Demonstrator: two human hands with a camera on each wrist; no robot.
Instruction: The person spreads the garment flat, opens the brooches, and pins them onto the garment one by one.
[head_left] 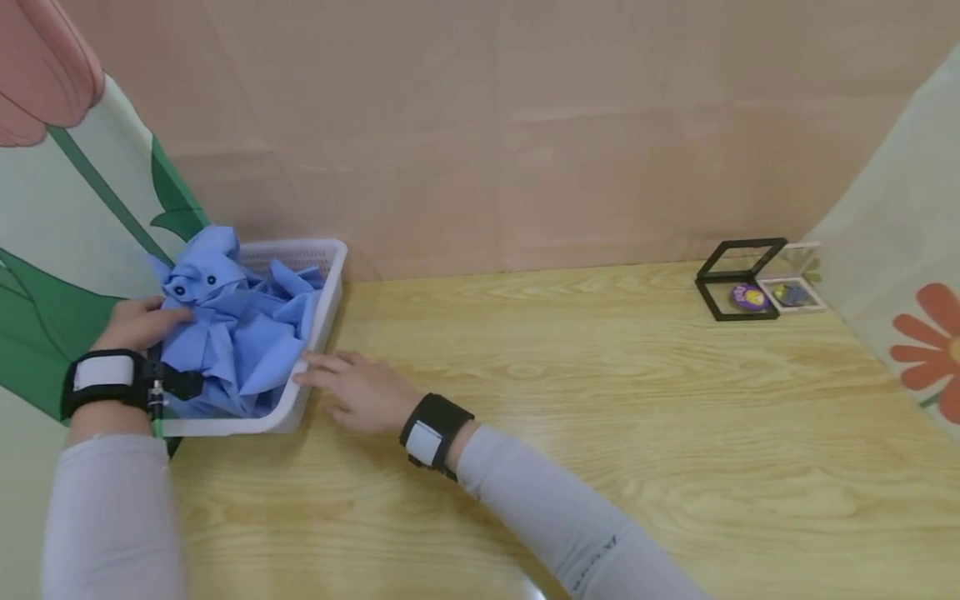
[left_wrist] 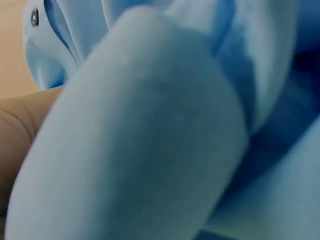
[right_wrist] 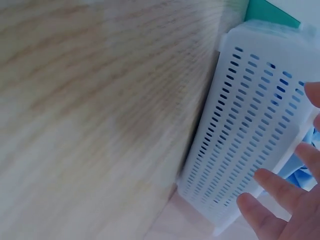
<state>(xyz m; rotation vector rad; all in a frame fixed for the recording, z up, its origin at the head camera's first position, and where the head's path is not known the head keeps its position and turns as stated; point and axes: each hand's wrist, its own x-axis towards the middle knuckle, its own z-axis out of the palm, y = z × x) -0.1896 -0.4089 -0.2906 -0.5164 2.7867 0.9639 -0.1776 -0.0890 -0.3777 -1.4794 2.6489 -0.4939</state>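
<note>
A blue button-up shirt (head_left: 240, 333) lies crumpled in a white plastic basket (head_left: 330, 292), heaped above its rim, with two dark buttons facing up. At the basket's left side my left hand (head_left: 142, 323) touches the shirt, its thumb lying on the cloth; cloth hides most of the other fingers. Folds of the shirt (left_wrist: 140, 125) fill the left wrist view, so I cannot tell whether that hand grips it. My right hand (head_left: 363, 390) reaches to the right rim with fingers extended, fingertips right at the edge. In the right wrist view its spread fingers (right_wrist: 280, 190) overlap the slotted basket wall.
On the wooden table (head_left: 562, 400), a black frame (head_left: 738, 315) holding a round purple item and a paler frame (head_left: 806, 304) stand at the back right. A pink-beige wall covering (head_left: 495, 133) borders the back; flower-patterned panels (head_left: 877, 225) flank the sides.
</note>
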